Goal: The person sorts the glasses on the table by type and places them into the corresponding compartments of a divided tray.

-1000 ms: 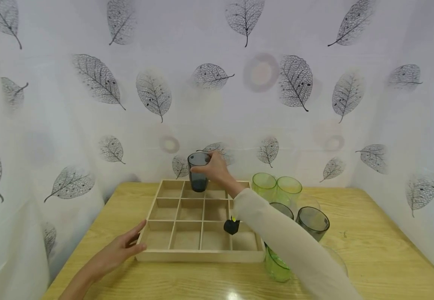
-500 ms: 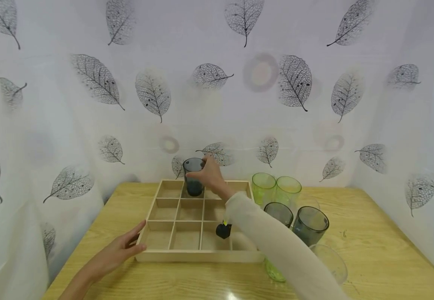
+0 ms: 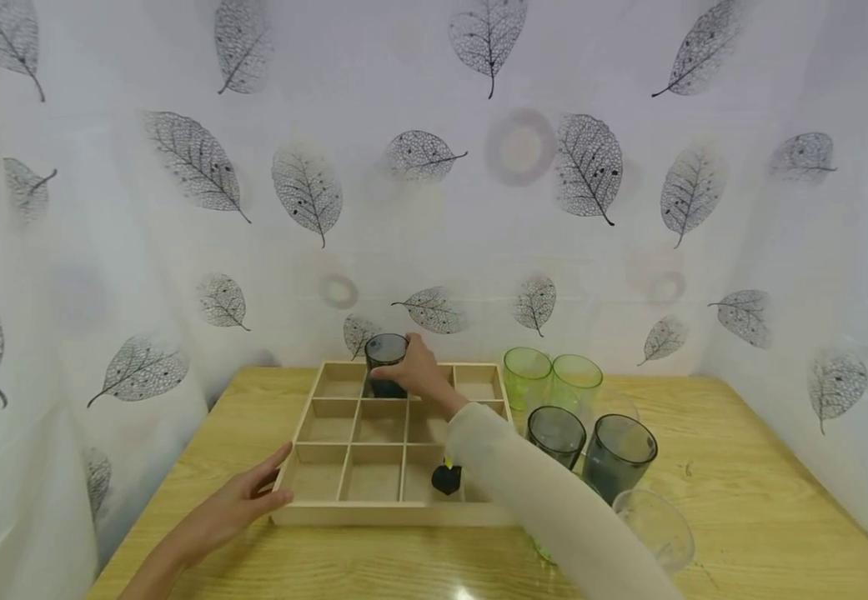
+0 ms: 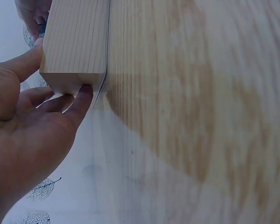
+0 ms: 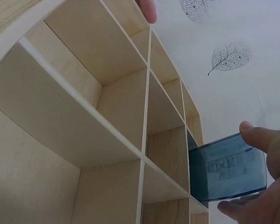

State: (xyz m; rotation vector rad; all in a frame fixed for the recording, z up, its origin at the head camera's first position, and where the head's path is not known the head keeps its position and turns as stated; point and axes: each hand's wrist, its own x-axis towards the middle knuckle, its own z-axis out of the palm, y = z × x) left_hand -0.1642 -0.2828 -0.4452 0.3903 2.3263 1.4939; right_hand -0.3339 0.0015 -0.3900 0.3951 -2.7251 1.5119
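In the head view, my right hand (image 3: pixel 420 371) grips a dark grey glass tumbler (image 3: pixel 387 354) between thumb and fingers. The tumbler is upright, its lower part inside the back row's second compartment from the left in a wooden divided box (image 3: pixel 396 514). From the right wrist, the same tumbler (image 5: pixel 231 168) looks bluish and partly sunk behind the dividers. My left hand (image 3: pixel 234 504) rests against the box's left side near the front corner. Seen from the left wrist, its fingertips (image 4: pixel 85 91) touch the box's side (image 4: pixel 74 42), and the thumb lies near the upper edge.
Right of the box stand two green glasses (image 3: pixel 576 371), two dark grey tumblers (image 3: pixel 619 458) and clear glassware (image 3: pixel 654 533). My right sleeve (image 3: pixel 554 500) partly hides another green glass. A leaf-print curtain (image 3: pixel 434 217) hangs behind the wooden table (image 3: pixel 764 492).
My right hand has moved slightly left and down, lowering the dark grey tumbler from above the box into the back-row compartment. The left hand has stayed at the box's side.
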